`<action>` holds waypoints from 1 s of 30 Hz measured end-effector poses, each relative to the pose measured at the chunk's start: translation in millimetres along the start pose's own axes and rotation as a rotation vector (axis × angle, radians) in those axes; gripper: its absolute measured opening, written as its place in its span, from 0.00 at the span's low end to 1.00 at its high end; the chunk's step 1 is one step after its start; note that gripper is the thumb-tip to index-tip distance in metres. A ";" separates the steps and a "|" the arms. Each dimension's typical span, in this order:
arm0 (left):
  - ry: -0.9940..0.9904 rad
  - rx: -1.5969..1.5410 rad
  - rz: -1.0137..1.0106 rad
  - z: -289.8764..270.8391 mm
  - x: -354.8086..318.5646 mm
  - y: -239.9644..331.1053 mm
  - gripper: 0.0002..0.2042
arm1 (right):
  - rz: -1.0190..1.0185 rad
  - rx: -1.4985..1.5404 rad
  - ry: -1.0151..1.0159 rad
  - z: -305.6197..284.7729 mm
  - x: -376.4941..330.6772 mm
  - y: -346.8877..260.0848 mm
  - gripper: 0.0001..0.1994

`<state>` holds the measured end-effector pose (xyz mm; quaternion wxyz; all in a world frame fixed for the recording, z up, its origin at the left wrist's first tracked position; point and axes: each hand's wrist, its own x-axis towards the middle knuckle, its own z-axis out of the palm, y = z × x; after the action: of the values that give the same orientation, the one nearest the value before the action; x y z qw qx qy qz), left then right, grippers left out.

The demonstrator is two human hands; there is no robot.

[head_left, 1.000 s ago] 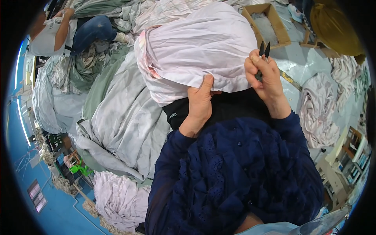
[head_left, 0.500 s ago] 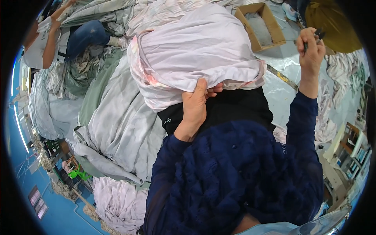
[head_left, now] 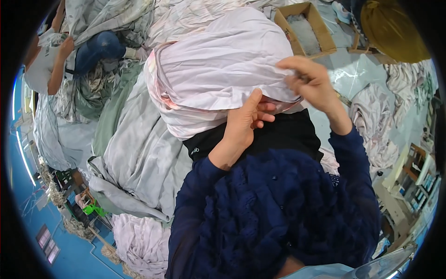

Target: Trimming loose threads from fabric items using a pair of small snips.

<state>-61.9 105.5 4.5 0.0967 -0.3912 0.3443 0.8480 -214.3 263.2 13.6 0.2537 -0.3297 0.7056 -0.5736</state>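
From the pale cloth (head_left: 223,65), a cardboard box (head_left: 319,29) stands at 2 o'clock, with pale fluff inside. A mustard cover (head_left: 395,35) is at nearly 3, a crumpled pile (head_left: 374,123) at 4, and a long grey cloth (head_left: 139,149) between 7 and 8. Another person (head_left: 51,65) sits at 9, holding fabric. In front, the left hand (head_left: 246,121) covers part of the near hem, and the right hand (head_left: 311,86) overlaps the right edge.

Small white lettering shows on the black trousers (head_left: 274,132), toward their left side.

The pale cloth lies bunched over the wearer's knees, at 12 o'clock in the view. Its long axis runs roughly from 8 to 2, with the near hem facing between 5 and 6. A pink-orange patterned border shows at the 8 to 9 o'clock end.

The left thumb rests on the hem and the other fingers curl loosely below it; whether they pinch it I cannot tell. The right fingers are bent and blurred, with something dark among them; what it is, or how firmly it is gripped, I cannot tell.
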 end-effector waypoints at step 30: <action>-0.021 0.427 0.474 -12.1 9.7 -24.9 0.07 | 0.165 0.436 -0.361 14.9 7.3 -17.3 0.07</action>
<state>-50.5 115.0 -20.7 -0.0201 -0.2623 0.5950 0.7595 -205.0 245.9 27.5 0.4856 -0.3058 0.5338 -0.6211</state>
